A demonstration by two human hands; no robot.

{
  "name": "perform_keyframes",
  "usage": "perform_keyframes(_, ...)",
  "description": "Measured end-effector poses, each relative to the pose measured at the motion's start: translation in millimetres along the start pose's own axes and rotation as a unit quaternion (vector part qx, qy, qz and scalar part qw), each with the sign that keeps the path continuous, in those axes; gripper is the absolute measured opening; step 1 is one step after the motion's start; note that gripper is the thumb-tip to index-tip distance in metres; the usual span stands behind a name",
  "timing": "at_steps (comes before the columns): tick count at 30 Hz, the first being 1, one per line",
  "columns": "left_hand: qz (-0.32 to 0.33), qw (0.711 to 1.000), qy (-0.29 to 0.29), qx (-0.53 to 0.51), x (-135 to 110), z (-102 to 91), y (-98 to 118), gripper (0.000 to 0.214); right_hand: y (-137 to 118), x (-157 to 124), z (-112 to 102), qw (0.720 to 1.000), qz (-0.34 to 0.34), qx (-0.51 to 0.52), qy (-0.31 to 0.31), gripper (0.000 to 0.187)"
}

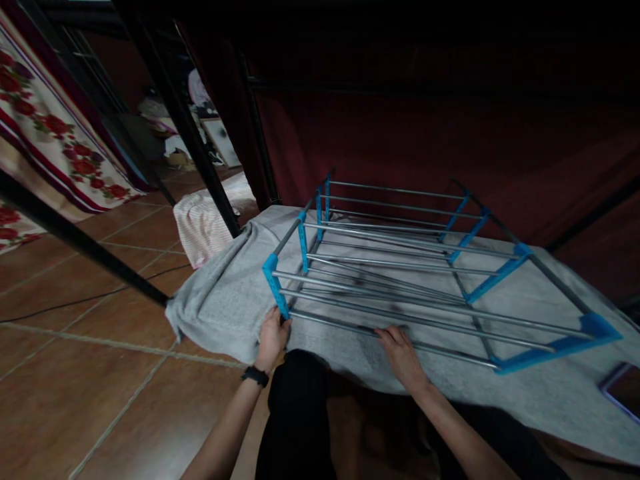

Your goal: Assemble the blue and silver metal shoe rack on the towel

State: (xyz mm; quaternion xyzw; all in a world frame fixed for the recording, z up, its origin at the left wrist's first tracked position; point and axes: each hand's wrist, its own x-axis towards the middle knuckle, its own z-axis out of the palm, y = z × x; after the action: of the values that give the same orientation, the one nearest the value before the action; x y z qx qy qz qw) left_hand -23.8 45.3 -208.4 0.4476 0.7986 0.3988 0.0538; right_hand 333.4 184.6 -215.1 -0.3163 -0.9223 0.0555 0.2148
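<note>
A rack of grey metal rods joined by blue plastic connectors rests on a grey cloth-covered surface in front of me. At its near left corner, my left hand is closed on the foot of a blue connector; part of the fingers is hidden behind it. My right hand holds the lowest front rod near its middle, with fingers laid over it and the thumb out of sight. At the right end sits a wider blue connector. Several loose-looking thin rods lie slanted inside the rack.
The grey cloth drapes over the edge near my knees. Black metal posts stand at the left, and a dark red curtain hangs behind. A purple-edged dark object lies at far right. A black cable crosses the tiled floor.
</note>
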Motion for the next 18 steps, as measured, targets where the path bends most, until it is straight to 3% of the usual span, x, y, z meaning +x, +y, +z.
perform_keyframes(18, -0.040, 0.999, -0.021, 0.009, -3, -1.4, 15, 0.023, 12, -7, 1, 0.999, -0.018, 0.044, -0.027, 0.041)
